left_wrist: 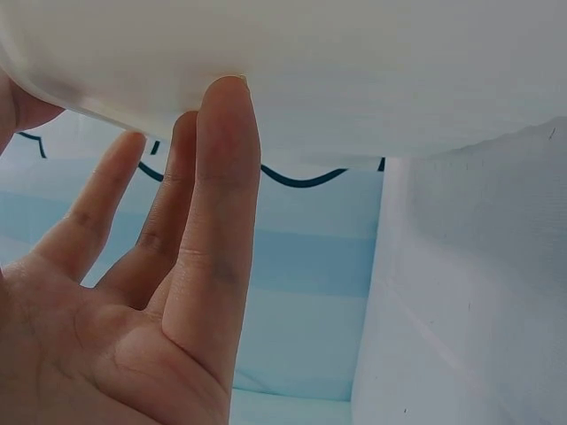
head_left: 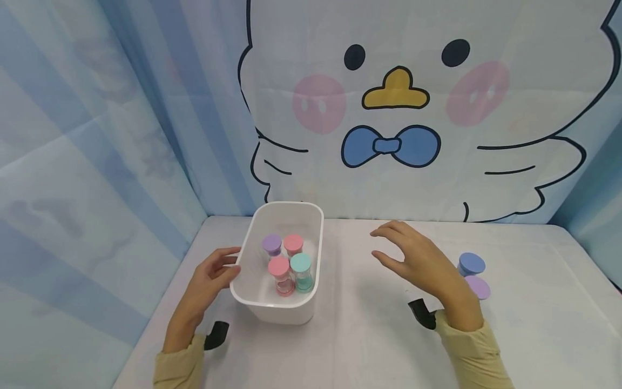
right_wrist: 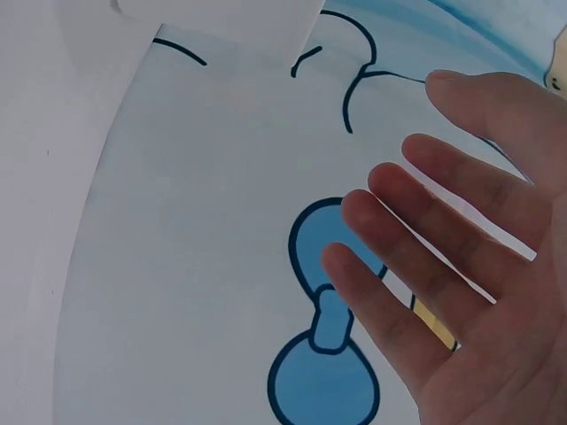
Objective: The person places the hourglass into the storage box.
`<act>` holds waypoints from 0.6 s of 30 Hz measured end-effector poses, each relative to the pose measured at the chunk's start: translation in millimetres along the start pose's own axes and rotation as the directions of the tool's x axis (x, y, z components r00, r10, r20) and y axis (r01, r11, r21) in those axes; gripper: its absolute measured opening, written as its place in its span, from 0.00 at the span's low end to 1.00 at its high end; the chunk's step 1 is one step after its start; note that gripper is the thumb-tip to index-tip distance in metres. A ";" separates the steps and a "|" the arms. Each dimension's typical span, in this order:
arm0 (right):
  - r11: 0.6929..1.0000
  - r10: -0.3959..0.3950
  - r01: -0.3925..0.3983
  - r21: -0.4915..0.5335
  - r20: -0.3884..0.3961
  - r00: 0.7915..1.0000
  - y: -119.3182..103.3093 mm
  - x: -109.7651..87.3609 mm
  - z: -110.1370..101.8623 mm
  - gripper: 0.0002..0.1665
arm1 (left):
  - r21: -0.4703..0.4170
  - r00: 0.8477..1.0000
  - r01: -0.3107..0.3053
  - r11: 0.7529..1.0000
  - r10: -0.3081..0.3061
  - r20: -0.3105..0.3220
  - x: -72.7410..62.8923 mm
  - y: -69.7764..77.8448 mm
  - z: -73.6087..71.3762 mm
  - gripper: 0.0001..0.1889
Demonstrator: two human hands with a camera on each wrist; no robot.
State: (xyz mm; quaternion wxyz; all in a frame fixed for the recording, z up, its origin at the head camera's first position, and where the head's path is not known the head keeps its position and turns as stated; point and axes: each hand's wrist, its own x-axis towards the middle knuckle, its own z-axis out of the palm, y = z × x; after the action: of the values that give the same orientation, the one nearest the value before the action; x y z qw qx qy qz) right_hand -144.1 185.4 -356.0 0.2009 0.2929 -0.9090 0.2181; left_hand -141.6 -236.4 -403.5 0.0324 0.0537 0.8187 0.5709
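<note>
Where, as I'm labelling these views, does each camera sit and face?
Head: worn there, facing forward and down at the white bin; left grip, right grip, sleeves show.
Left wrist: worn there, facing the bin's outside; left grip shows.
Right wrist: worn there, facing the backdrop; right grip shows.
Shared by head and right wrist: the bow tie.

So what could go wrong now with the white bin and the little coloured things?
The left hand touches one side of the white bin, so a hard push might slide or tip it. The four little pieces stand close together inside, so a bump might topple them. Outside, the blue piece and purple piece appear close by the right hand's wrist; a careless swing could knock them.
</note>
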 end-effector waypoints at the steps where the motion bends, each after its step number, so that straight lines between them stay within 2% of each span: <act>1: 1.000 -0.002 0.002 -0.007 -0.004 1.000 1.5 -1.7 -0.4 0.22 | -0.001 1.000 -0.001 1.000 0.001 0.001 0.1 0.1 0.0 0.25; 18: 0.999 0.021 -0.024 -0.040 -0.070 0.997 17.3 -24.1 -20.4 0.23 | -0.008 1.000 0.000 1.000 0.000 0.000 -0.8 1.8 0.7 0.24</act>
State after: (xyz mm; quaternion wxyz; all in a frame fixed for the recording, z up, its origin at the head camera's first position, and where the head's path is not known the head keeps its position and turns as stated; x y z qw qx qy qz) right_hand -131.9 219.2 -356.0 0.2359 0.2707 -0.9090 0.2118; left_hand -140.6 -235.2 -402.0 0.0323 0.0536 0.8164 0.5741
